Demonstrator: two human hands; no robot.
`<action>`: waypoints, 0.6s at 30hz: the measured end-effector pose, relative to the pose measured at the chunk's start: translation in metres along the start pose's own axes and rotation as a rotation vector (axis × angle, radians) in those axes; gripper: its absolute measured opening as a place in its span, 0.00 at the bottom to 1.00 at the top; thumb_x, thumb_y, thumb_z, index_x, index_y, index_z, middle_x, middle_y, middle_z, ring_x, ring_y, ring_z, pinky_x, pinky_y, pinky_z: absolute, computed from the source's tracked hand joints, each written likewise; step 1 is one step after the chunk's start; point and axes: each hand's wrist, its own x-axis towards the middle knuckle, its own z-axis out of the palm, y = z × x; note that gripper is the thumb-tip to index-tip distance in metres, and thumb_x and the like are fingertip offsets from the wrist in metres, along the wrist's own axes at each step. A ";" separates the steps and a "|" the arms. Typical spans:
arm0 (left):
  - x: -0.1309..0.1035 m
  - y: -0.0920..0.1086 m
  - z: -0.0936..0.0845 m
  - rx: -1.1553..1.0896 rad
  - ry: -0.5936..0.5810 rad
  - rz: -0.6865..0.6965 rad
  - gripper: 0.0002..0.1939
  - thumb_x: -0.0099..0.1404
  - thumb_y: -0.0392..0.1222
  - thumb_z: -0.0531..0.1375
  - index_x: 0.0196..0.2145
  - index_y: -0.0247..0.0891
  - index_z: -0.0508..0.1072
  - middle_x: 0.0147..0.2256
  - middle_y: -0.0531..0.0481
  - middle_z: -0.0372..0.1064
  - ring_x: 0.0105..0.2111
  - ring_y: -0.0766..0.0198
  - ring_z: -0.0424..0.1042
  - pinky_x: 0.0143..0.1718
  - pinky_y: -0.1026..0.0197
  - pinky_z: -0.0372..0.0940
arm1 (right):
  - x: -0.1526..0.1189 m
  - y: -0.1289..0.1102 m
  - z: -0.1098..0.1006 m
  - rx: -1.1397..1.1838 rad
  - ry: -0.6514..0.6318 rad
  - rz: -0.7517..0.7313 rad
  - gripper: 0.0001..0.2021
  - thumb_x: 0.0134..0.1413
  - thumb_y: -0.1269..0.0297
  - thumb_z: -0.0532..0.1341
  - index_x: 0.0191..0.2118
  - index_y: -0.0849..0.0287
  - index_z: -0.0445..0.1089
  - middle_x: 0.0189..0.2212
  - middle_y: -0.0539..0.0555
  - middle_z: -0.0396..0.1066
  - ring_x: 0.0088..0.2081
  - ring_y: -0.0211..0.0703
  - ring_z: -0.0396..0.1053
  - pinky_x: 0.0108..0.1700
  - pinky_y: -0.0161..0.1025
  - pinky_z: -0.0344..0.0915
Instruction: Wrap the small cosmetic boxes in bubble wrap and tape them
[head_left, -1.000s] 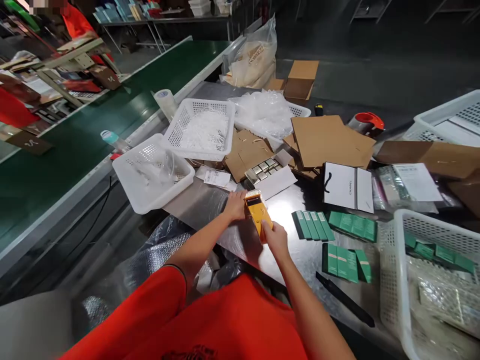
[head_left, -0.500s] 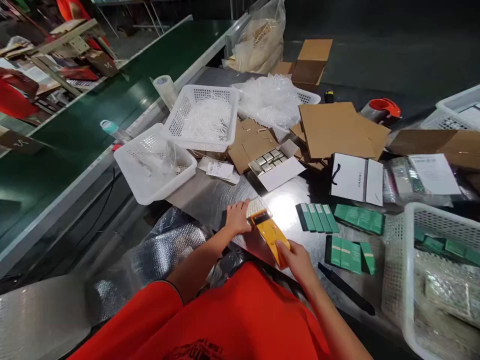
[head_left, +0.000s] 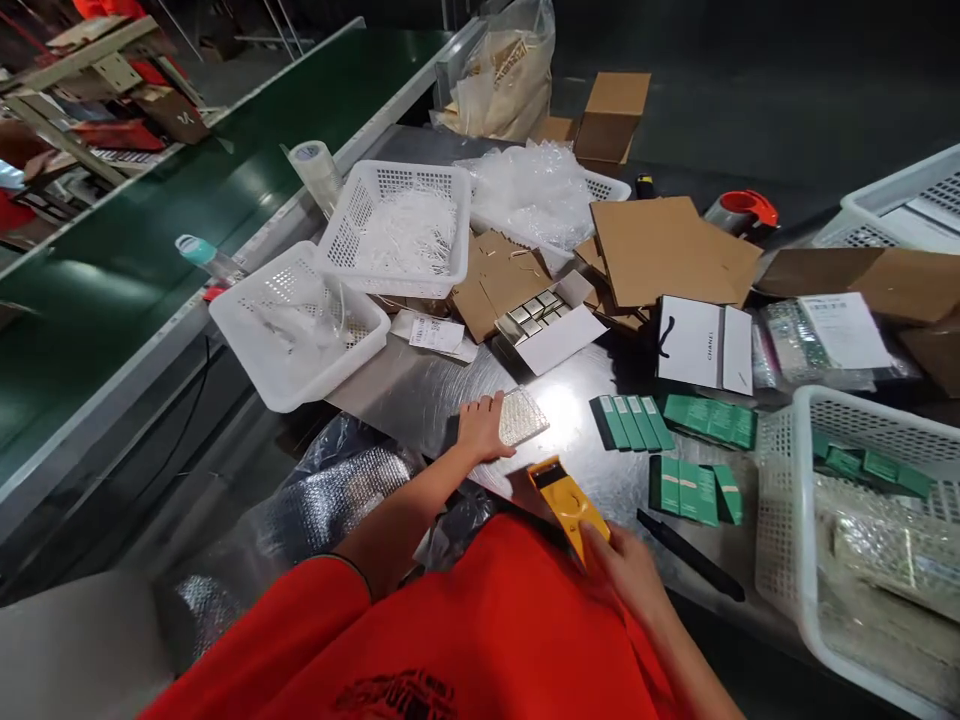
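My left hand [head_left: 482, 428] is on the left end of a flat bubble-wrapped packet [head_left: 523, 417] lying on the metal table, its fingers bent over that end. What its fingertips touch is partly hidden. In my right hand [head_left: 622, 560] is a yellow hand-held device [head_left: 568, 503] with a dark end, gripped by its lower part and tilted up towards the packet, apart from it. Several green boxes [head_left: 634, 423] lie in rows to the right of the packet. A black strip-like object [head_left: 690, 553] rests beside my right hand.
An open white box [head_left: 559, 335] of small shiny packs stands behind the packet. White baskets [head_left: 300, 385] are at the left and right. Flattened cardboard [head_left: 667, 255] and a white paper bag [head_left: 694, 345] lie farther back. A green conveyor belt [head_left: 255, 140] runs along the left.
The yellow device has drawn back from the packet, down and right with my right hand, uncovering more of the packet. My left hand stays at the packet's left end. The view has shifted slightly.
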 end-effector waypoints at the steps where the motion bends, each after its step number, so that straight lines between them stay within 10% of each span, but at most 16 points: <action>1: 0.000 0.001 0.000 0.003 0.000 0.002 0.62 0.46 0.59 0.73 0.70 0.38 0.48 0.60 0.35 0.61 0.55 0.42 0.65 0.57 0.48 0.54 | 0.007 -0.005 0.004 -0.043 0.010 0.017 0.22 0.49 0.43 0.53 0.24 0.57 0.70 0.22 0.56 0.72 0.26 0.48 0.68 0.28 0.40 0.59; 11: 0.005 0.008 -0.002 0.005 -0.034 -0.007 0.64 0.45 0.60 0.73 0.69 0.32 0.48 0.60 0.31 0.60 0.55 0.41 0.65 0.56 0.48 0.55 | 0.074 -0.094 0.002 -0.467 -0.050 0.237 0.20 0.59 0.54 0.54 0.40 0.64 0.77 0.39 0.67 0.78 0.39 0.51 0.76 0.31 0.37 0.61; 18: -0.003 0.016 -0.009 0.006 0.002 -0.020 0.61 0.44 0.57 0.74 0.68 0.30 0.51 0.59 0.31 0.62 0.55 0.41 0.66 0.56 0.49 0.57 | 0.064 -0.110 -0.005 -0.426 0.013 0.237 0.23 0.58 0.54 0.55 0.48 0.66 0.76 0.46 0.69 0.77 0.45 0.56 0.77 0.33 0.38 0.66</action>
